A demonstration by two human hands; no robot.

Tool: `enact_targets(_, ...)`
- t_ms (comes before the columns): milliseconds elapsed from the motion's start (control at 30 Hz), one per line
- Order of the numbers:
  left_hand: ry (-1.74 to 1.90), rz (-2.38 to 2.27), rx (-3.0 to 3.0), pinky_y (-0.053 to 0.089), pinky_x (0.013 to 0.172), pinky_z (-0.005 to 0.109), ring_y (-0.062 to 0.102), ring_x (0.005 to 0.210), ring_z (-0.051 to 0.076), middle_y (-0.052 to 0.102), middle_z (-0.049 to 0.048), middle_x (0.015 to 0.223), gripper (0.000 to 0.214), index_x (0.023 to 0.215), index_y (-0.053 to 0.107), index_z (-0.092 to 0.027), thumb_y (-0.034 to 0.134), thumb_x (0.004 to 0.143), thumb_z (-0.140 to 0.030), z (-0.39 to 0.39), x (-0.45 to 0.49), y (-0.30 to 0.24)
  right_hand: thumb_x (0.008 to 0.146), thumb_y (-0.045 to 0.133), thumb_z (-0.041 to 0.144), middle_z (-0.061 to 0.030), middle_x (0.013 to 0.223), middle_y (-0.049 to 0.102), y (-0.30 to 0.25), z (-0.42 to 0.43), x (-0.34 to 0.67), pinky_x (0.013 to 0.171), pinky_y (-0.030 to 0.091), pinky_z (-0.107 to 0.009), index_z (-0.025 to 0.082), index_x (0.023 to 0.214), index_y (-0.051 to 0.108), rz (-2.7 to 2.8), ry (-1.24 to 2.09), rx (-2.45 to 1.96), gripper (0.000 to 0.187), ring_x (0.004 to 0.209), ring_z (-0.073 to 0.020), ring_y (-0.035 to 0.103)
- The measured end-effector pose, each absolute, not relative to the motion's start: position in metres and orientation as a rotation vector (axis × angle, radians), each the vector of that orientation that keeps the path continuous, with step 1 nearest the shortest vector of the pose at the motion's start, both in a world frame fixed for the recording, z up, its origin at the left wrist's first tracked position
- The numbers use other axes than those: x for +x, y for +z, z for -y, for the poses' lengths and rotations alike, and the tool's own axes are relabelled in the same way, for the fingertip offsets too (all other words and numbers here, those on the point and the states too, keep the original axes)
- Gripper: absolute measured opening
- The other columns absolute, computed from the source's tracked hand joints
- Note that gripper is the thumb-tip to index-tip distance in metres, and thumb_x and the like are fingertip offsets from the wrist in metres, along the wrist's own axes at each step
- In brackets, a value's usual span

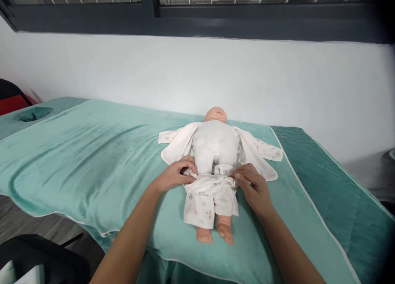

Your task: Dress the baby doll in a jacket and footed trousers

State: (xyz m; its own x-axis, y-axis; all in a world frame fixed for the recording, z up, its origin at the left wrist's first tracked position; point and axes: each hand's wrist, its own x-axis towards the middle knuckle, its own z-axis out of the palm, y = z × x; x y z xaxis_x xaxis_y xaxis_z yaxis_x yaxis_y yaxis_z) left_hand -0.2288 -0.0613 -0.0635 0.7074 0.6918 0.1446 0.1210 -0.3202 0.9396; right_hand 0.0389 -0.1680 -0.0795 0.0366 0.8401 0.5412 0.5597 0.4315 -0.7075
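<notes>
A baby doll (215,142) lies on its back, head toward the wall and bare feet toward me. Its white printed jacket (179,146) is spread open beneath it, sleeves out to both sides. White patterned baby pants (200,197) cover the lower legs, with the waistband around the thighs. My left hand (179,173) pinches the waistband at its left side, fingers closed on the cloth. On the opposite side my right hand (251,185) grips the same waistband between thumb and fingers. The fingertips of both hands are partly hidden in the fabric.
A light green blanket (77,152) covers the bed, over a darker green quilted cover (324,173) at the right. Behind stands a white wall (185,74) under a dark window frame (92,19). A black chair (43,255) is at the lower left.
</notes>
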Motion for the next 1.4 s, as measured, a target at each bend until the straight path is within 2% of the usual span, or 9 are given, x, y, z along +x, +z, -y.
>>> enact_targets(200, 0.782, -0.633, 1.743, 0.043, 0.079, 0.028, 0.053, 0.088, 0.018, 0.057, 0.0055, 0.096, 0.022, 0.080, 0.060, -0.018, 0.072, 0.079, -0.036, 0.062, -0.225, -0.073, 0.090, 0.066, 0.036, -0.0022, 0.080, 0.066, -0.067, 0.163, 0.037, 0.077, 0.040, -0.038, 0.025, 0.082, 0.065, 1.866, 0.297, -1.276, 0.013, 0.079, -0.0210, 0.055)
enact_targets(400, 1.046, -0.795, 1.637, 0.041, 0.074, 0.026, 0.051, 0.081, 0.014, 0.058, 0.0021, 0.091, 0.022, 0.086, 0.055, -0.019, 0.064, 0.087, -0.039, 0.063, -0.200, -0.071, 0.094, 0.056, 0.046, -0.0001, 0.070, 0.053, -0.031, 0.147, 0.021, 0.065, 0.036, -0.031, 0.022, 0.071, 0.051, 2.003, 0.375, -1.386, 0.034, 0.069, -0.0166, 0.048)
enact_targets(533, 1.131, -0.814, 1.630, 0.039, 0.068, 0.026, 0.048, 0.075, 0.013, 0.055, -0.0003, 0.081, 0.022, 0.085, 0.055, -0.020, 0.065, 0.087, -0.039, 0.057, -0.183, -0.056, 0.097, 0.044, 0.054, 0.0007, 0.067, 0.053, -0.011, 0.123, 0.014, 0.060, 0.037, -0.029, 0.022, 0.067, 0.050, 1.840, 0.852, -1.376, 0.044, 0.066, -0.0157, 0.048)
enact_targets(667, 1.176, -0.760, 1.552, 0.036, 0.063, 0.026, 0.048, 0.069, 0.012, 0.056, -0.0010, 0.079, 0.023, 0.086, 0.052, -0.021, 0.066, 0.086, -0.040, 0.049, -0.173, -0.049, 0.088, 0.056, 0.060, -0.0036, 0.082, 0.067, -0.003, 0.099, 0.020, 0.066, 0.047, -0.030, 0.021, 0.079, 0.066, 1.464, 1.356, -1.255, 0.041, 0.078, -0.0201, 0.060)
enact_targets(767, 1.176, -0.737, 1.520, 0.034, 0.059, 0.026, 0.046, 0.064, 0.011, 0.056, -0.0016, 0.077, 0.024, 0.086, 0.052, -0.021, 0.067, 0.085, -0.040, 0.044, -0.173, -0.051, 0.082, 0.066, 0.057, -0.0039, 0.078, 0.067, -0.001, 0.089, 0.030, 0.058, 0.047, -0.028, 0.019, 0.082, 0.069, 1.247, 1.594, -1.238, 0.037, 0.069, -0.0176, 0.059)
enact_targets(867, 1.148, -0.698, 1.525, 0.034, 0.059, 0.025, 0.046, 0.065, 0.011, 0.055, -0.0018, 0.077, 0.023, 0.086, 0.051, -0.021, 0.066, 0.086, -0.038, 0.040, -0.178, -0.056, 0.078, 0.074, 0.047, -0.0022, 0.076, 0.065, 0.002, 0.088, 0.042, 0.054, 0.043, -0.024, 0.017, 0.080, 0.069, 1.253, 1.631, -1.243, 0.031, 0.065, -0.0138, 0.055)
enact_targets(1000, 1.201, -0.742, 1.485, 0.033, 0.059, 0.024, 0.044, 0.065, 0.010, 0.053, -0.0024, 0.075, 0.022, 0.086, 0.052, -0.021, 0.067, 0.087, -0.036, 0.030, -0.182, -0.068, 0.079, 0.074, 0.045, -0.0018, 0.072, 0.061, -0.006, 0.090, 0.067, 0.055, 0.040, -0.024, 0.015, 0.077, 0.069, 1.281, 1.612, -1.304, 0.031, 0.063, -0.0123, 0.051)
enact_targets(1200, 1.307, -0.905, 1.360, 0.029, 0.058, 0.023, 0.038, 0.062, 0.009, 0.045, -0.0048, 0.068, 0.023, 0.082, 0.051, -0.020, 0.068, 0.084, -0.035, 0.009, -0.180, -0.084, 0.079, 0.077, 0.040, 0.0033, 0.063, 0.051, -0.058, 0.091, 0.094, 0.053, 0.033, -0.022, 0.018, 0.073, 0.064, 1.068, 1.411, -1.211, 0.026, 0.058, -0.0088, 0.043)
enact_targets(1400, 1.179, -1.021, 1.470, 0.029, 0.059, 0.023, 0.038, 0.063, 0.010, 0.043, -0.0051, 0.068, 0.023, 0.083, 0.051, -0.020, 0.064, 0.086, -0.038, 0.011, -0.180, -0.084, 0.078, 0.079, 0.037, 0.0048, 0.068, 0.050, -0.083, 0.096, 0.092, 0.055, 0.030, -0.022, 0.020, 0.082, 0.062, 1.119, 1.336, -1.135, 0.024, 0.060, -0.0079, 0.041)
